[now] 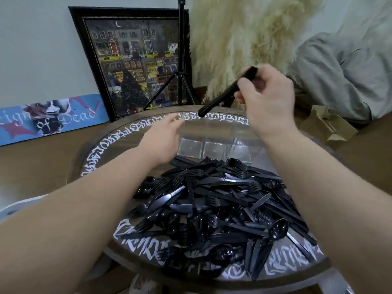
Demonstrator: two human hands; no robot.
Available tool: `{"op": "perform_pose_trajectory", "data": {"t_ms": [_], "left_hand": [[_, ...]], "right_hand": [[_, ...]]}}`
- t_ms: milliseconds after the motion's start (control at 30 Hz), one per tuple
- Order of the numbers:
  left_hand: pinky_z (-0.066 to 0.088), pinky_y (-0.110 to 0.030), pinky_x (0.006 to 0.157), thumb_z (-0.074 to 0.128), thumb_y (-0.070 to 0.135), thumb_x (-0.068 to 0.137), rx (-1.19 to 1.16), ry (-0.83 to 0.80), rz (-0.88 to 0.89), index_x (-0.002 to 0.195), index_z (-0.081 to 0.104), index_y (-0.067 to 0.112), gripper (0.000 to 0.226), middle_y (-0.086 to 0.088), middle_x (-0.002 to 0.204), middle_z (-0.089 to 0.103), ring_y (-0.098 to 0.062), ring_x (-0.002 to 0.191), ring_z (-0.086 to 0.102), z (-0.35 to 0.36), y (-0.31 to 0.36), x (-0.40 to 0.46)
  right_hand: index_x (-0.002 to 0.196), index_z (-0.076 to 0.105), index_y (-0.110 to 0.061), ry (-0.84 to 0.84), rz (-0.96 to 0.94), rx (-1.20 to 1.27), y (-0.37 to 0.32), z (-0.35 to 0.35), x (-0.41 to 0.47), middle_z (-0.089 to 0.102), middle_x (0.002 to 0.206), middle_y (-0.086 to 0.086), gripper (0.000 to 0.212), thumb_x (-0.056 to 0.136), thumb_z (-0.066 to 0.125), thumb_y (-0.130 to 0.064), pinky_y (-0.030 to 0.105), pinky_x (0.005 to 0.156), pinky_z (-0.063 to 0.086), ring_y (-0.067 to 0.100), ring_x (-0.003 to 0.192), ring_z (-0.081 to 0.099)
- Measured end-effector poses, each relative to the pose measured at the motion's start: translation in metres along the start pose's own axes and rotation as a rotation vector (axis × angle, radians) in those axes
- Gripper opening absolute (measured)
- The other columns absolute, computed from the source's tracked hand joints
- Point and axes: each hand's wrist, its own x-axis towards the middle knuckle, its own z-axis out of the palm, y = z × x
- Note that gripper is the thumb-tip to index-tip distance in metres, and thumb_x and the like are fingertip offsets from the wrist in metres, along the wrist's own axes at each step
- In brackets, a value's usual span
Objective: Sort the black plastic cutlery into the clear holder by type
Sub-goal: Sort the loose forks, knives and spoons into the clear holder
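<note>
The right hand (267, 96) pinches a black cutlery piece (224, 94), long axis slanting toward 7 o'clock, its tip above the clear holder (214, 145), which the open-fingered left hand (163, 136) steadies.

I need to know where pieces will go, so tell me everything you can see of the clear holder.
The clear holder is a transparent, plastic-looking box split by clear walls into three side-by-side compartments, all looking empty. It stands upright on the round table, just beyond the pile of black cutlery. The left hand reaches to its left end, fingers straight; actual contact is unclear. The right hand holds black cutlery pieces above it.
</note>
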Motion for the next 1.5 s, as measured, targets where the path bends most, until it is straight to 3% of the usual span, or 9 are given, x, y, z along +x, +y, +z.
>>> {"op": "perform_pose_trajectory", "data": {"t_ms": [100, 233, 333, 433, 633, 833, 1033, 1167, 1500], "left_hand": [[0.023, -0.042, 0.116, 0.037, 0.014, 0.098, 0.019, -0.071, 0.016, 0.147, 0.035, 0.017, 0.049, 0.0, 0.157, 0.024, -0.027, 0.142, 0.023, 0.011, -0.007, 0.002], [0.029, -0.045, 0.112, 0.039, 0.014, 0.097, 0.012, -0.015, 0.019, 0.145, 0.038, 0.017, 0.049, -0.001, 0.154, 0.029, -0.027, 0.139, 0.022, 0.015, -0.005, -0.006], [0.031, -0.049, 0.11, 0.04, 0.016, 0.096, 0.038, 0.0, 0.045, 0.147, 0.035, 0.017, 0.051, -0.003, 0.153, 0.028, -0.029, 0.138, 0.022, 0.02, -0.007, -0.011], [0.031, -0.051, 0.108, 0.043, 0.015, 0.095, 0.025, 0.003, 0.042, 0.148, 0.032, 0.016, 0.054, -0.003, 0.153, 0.027, -0.03, 0.137, 0.022, 0.025, -0.009, -0.012], [0.031, -0.049, 0.109, 0.046, 0.019, 0.094, -0.013, 0.022, 0.043, 0.151, 0.024, 0.021, 0.061, 0.001, 0.156, 0.022, -0.026, 0.138, 0.02, 0.031, -0.014, -0.019], [0.028, -0.049, 0.111, 0.05, 0.035, 0.094, -0.033, -0.007, -0.038, 0.149, 0.03, 0.025, 0.059, 0.0, 0.156, 0.025, -0.028, 0.139, 0.021, 0.026, -0.016, -0.049], [0.028, -0.046, 0.112, 0.049, 0.043, 0.094, 0.017, -0.104, -0.161, 0.145, 0.038, 0.028, 0.055, 0.007, 0.153, 0.031, -0.025, 0.138, 0.022, 0.025, -0.009, -0.09], [0.03, -0.045, 0.11, 0.051, 0.046, 0.091, -0.003, -0.103, -0.304, 0.145, 0.037, 0.03, 0.058, 0.007, 0.152, 0.031, -0.024, 0.139, 0.021, 0.03, -0.01, -0.096], [0.034, -0.044, 0.106, 0.06, 0.054, 0.083, -0.028, -0.123, -0.383, 0.142, 0.04, 0.03, 0.067, 0.008, 0.146, 0.039, -0.024, 0.136, 0.026, 0.046, -0.021, -0.097]], "right_hand": [[0.096, 0.064, -0.022, -0.15, -0.093, -0.234, 0.008, 0.028, 0.02, 0.064, 0.081, -0.008, 0.014, 0.091, 0.057, -0.01, 0.039, 0.081, 0.055, 0.017, 0.081, 0.067], [0.124, 0.059, -0.014, -0.36, -0.192, -0.527, 0.028, 0.06, 0.027, 0.067, 0.106, 0.003, 0.029, 0.096, 0.049, -0.013, 0.022, 0.082, 0.04, 0.021, 0.1, 0.06], [0.134, 0.052, -0.012, -0.501, -0.196, -0.639, 0.044, 0.081, 0.027, 0.065, 0.116, 0.009, 0.036, 0.099, 0.044, -0.014, 0.027, 0.089, 0.041, 0.025, 0.107, 0.058], [0.128, 0.056, -0.01, -0.603, -0.192, -0.712, 0.057, 0.098, 0.023, 0.064, 0.109, 0.007, 0.033, 0.098, 0.044, -0.014, 0.033, 0.093, 0.042, 0.026, 0.101, 0.056], [0.138, 0.049, -0.014, -0.579, -0.07, -0.657, 0.069, 0.096, 0.015, 0.058, 0.13, 0.005, 0.043, 0.095, 0.051, -0.016, 0.026, 0.099, 0.035, 0.022, 0.118, 0.053], [0.12, 0.063, -0.017, -0.455, -0.054, -0.531, 0.064, 0.046, -0.021, 0.065, 0.105, -0.004, 0.029, 0.092, 0.058, -0.013, 0.024, 0.092, 0.044, 0.012, 0.091, 0.058], [0.115, 0.066, -0.019, -0.649, -0.015, -0.669, 0.079, 0.018, -0.069, 0.068, 0.111, -0.004, 0.025, 0.096, 0.051, -0.014, 0.026, 0.093, 0.046, 0.015, 0.101, 0.06], [0.132, 0.055, -0.023, -0.787, -0.027, -0.795, 0.096, 0.032, -0.074, 0.063, 0.123, 0.001, 0.039, 0.099, 0.039, -0.012, 0.034, 0.098, 0.041, 0.022, 0.124, 0.039], [0.12, 0.06, -0.024, -0.911, -0.079, -1.001, 0.111, 0.085, -0.065, 0.063, 0.114, 0.003, 0.032, 0.093, 0.046, -0.012, 0.044, 0.096, 0.041, 0.027, 0.119, 0.04]]}}
